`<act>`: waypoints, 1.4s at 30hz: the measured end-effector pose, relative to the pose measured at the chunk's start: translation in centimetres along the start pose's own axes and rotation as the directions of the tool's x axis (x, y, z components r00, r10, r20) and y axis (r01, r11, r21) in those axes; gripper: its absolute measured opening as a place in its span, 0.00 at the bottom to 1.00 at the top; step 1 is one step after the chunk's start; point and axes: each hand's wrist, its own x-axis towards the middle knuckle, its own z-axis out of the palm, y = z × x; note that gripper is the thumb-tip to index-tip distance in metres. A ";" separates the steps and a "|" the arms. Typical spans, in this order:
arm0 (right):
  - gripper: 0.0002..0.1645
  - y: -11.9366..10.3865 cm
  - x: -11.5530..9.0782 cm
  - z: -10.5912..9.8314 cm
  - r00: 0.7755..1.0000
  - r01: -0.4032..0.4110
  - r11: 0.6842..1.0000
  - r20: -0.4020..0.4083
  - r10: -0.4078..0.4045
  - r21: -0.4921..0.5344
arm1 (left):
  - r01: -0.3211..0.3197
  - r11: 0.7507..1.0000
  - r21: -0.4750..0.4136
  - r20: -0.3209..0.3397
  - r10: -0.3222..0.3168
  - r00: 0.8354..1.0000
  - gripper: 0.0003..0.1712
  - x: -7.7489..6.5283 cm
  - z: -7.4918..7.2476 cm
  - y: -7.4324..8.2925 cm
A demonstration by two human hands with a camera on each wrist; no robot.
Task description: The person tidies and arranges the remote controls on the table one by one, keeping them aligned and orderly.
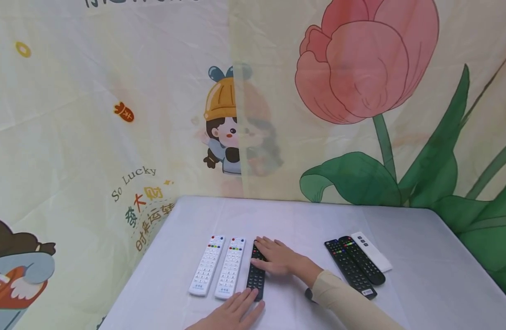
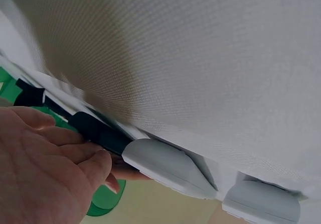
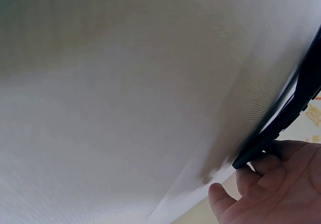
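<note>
A black remote control lies lengthwise on the white-covered table, just right of two white remotes. My right hand rests over its far end, fingers stretched across the top and thumb at the left edge. At the near end, the fingertips of my left hand touch the remote, palm down. The left wrist view shows the left fingers beside the black remote's end, near a white remote. Seen from the right wrist, the right fingers meet the remote's tip.
To the right, two black remotes and a white one lie slanted side by side. A dark end of something pokes out beside the right sleeve. A printed cloth hangs behind the table.
</note>
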 end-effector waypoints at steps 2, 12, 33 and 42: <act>0.46 0.0 0.0 0.1 1.000 -0.001 1.000 0.002 0.001 0.004 | 0.022 0.999 -0.042 0.031 -0.021 0.999 0.45 0.0 -0.2 0.1; 0.45 0.0 0.1 0.0 1.000 -0.003 1.000 -0.003 0.003 -0.008 | 0.047 0.995 -0.091 0.066 -0.041 0.997 0.45 0.1 -0.5 0.2; 0.40 2.7 -3.4 -1.8 0.998 -0.027 0.999 -0.064 0.029 0.026 | 0.037 0.999 -0.022 0.034 -0.037 0.999 0.46 0.7 -1.0 1.7; 0.40 3.2 -5.7 -2.0 0.998 0.026 0.999 -0.050 -0.027 -0.020 | -0.181 0.974 0.137 0.041 0.177 0.983 0.40 3.2 -1.0 4.0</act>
